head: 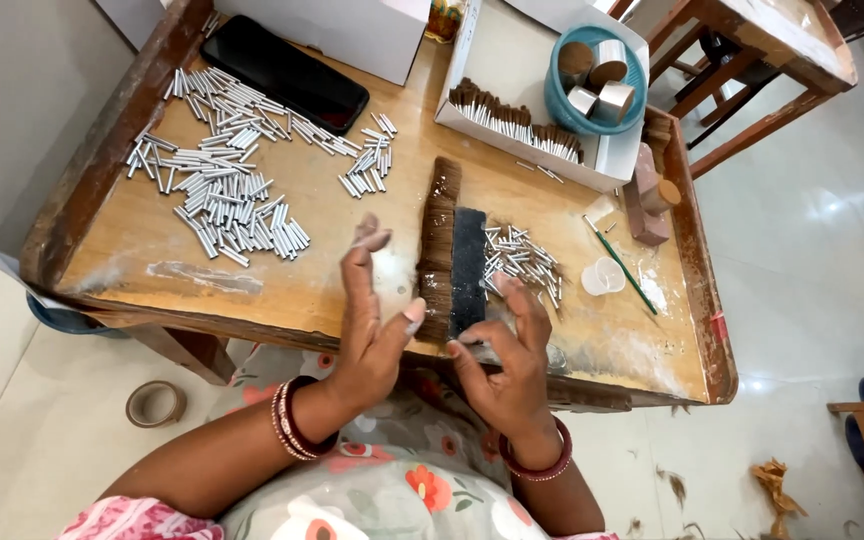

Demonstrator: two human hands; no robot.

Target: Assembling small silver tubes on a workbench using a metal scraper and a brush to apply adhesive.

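**Working brush hair at a bench strewn with metal tubes**

Looking down from the head camera, we see the left hand (370,325) raised over the near edge of the wooden table (282,290), palm turned inward, fingers spread and holding nothing. The right hand (507,365) faces it, its thumb and forefinger pinched on what looks like a small tuft or piece too small for us to name. Both hover just in front of the row of brown hair (437,250), which lies beside a dark strip (468,268).

As for progress, we judge the work partway. A small heap of silver tubes (522,262) lies just right of the dark strip, and a far bigger scatter of tubes (227,170) waits well apart at the left. Tubes already tufted with hair (512,125) are lined up in the white box (607,160) at the back, beside a blue bowl (592,70) of tape rolls. A black phone (285,72) lies at the far left.
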